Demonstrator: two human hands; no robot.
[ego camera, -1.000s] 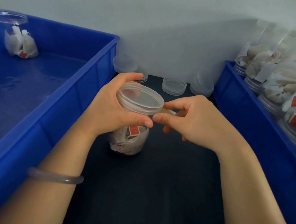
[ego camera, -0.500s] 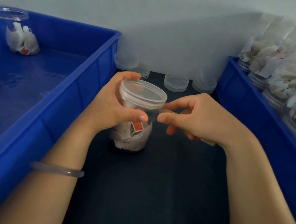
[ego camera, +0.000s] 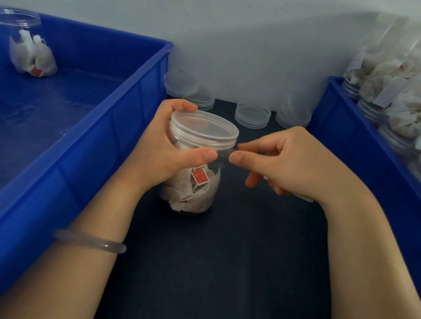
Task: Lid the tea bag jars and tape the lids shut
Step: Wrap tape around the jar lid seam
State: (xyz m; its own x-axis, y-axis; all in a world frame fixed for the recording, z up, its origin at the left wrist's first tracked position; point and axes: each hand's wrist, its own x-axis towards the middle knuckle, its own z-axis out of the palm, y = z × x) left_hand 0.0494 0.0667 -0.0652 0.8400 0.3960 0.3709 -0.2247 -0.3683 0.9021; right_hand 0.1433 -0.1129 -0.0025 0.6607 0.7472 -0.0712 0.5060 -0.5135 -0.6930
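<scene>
Right hand (ego camera: 297, 163) now off left hand (ego camera: 158, 151), tape (ego camera: 224, 152) to jar (ego camera: 193, 191).

Left hand (ego camera: 163, 151) curled gripping, right hand (ego camera: 289, 162) thumb and forefinger pinched

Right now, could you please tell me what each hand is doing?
Left hand: grips the lidded jar.
Right hand: pinches clear tape beside the lid.

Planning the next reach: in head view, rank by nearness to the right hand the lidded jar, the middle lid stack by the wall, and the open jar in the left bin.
1. Lidded jar, just left of the right hand.
2. Middle lid stack, by the back wall.
3. Open jar, left bin's far corner.
</scene>
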